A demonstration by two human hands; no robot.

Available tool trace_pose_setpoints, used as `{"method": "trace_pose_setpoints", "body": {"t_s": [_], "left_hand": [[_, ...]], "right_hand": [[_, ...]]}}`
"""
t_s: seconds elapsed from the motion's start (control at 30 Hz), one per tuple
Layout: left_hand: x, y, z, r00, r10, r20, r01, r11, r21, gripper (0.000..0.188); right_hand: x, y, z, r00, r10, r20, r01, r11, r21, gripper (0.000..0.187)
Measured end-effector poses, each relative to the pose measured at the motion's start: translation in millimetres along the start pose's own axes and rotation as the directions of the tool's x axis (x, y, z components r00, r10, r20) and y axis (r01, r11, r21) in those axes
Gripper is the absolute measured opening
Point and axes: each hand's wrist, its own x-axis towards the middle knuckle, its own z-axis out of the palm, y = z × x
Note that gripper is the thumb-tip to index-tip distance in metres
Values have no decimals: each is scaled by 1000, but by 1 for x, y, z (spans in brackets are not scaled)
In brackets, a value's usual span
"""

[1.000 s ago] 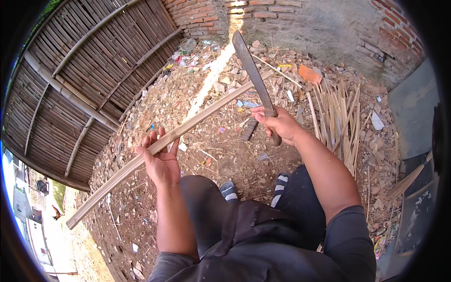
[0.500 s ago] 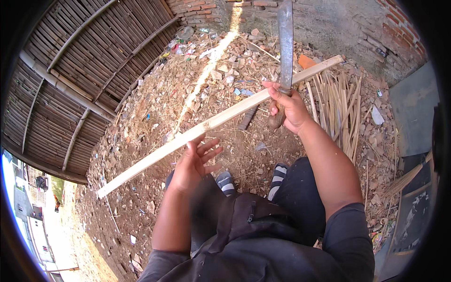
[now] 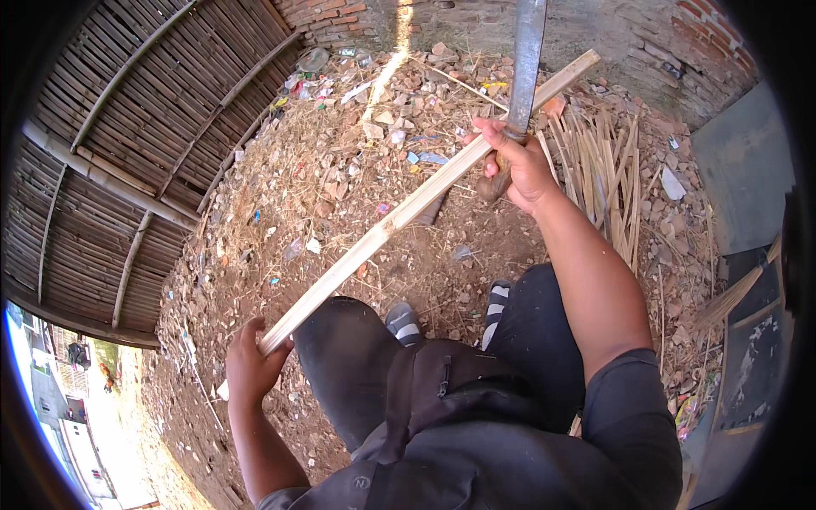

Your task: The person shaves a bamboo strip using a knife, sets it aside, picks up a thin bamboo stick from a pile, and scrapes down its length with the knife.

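Observation:
A long, pale bamboo strip (image 3: 382, 229) slants across in front of me, from low left up to far right. Near its lower end, my left hand (image 3: 251, 361) is closed around it, and a short tip sticks out past the palm. My right hand (image 3: 529, 170) grips the brown wooden handle of a machete (image 3: 525, 68), whose broad grey blade points away from me. The thumb and fingers of that same hand also pinch the strip toward its far end, where it passes behind the blade.
Several thin split strips (image 3: 608, 170) lie heaped on the ground at right. Rubble and litter cover the soil (image 3: 280, 221). A slatted bamboo wall (image 3: 110, 110) stands left, a brick wall (image 3: 612, 38) at the back, and a grey panel (image 3: 739, 170) on the right.
My left hand has moved left and nearer to me and closed on the strip's lower end, after being spread beside it. That end has swung nearer to me; the right hand keeps its grip.

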Motion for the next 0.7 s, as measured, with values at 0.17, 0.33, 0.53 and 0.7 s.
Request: {"method": "trace_pose_setpoints", "body": {"t_s": [0.17,0.33,0.53,0.7], "left_hand": [[-29,-28,3,813,32,582,50,991,-125,47],[-86,-36,45,734,126,667,428,677,-599,26],[-124,-26,76,853,100,512,297,714,-634,33],[-116,4,58,825,-39,563,401,743,-536,40]], "right_hand": [[4,0,-9,999,-41,-16,41,999,-2,38],[7,-11,-19,992,-80,-94,42,936,-349,57],[11,-4,-35,941,-293,-169,6,515,-857,60],[-3,6,1,989,-148,-15,24,259,-966,50]]}}
